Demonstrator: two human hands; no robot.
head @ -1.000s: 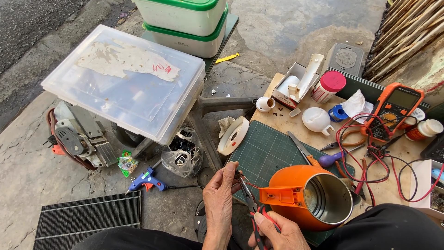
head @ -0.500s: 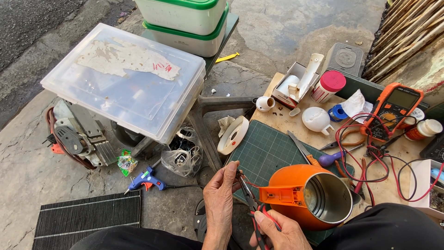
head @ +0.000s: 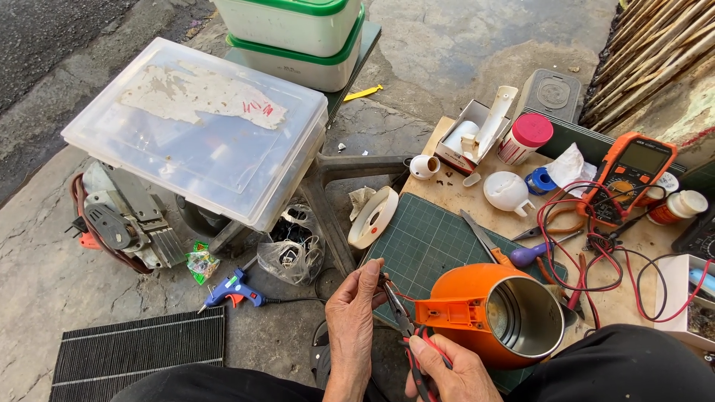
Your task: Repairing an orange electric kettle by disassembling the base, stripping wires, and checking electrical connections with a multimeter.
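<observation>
An orange kettle body (head: 500, 313) with a steel inside lies on its side on the green cutting mat (head: 428, 242), its handle stub pointing left. My left hand (head: 354, 313) pinches a thin red wire coming out of that handle. My right hand (head: 450, 368) grips red-handled pliers (head: 406, 327), whose jaws reach up to the wire beside my left fingers. Both hands sit at the mat's near edge, above my dark-trousered lap.
An orange multimeter (head: 629, 179) with red and black leads lies at right, among small jars, a white box and screwdrivers. A clear plastic bin (head: 201, 141) stands at left, a blue glue gun (head: 231, 292) and a ribbed black panel (head: 138, 353) on the concrete.
</observation>
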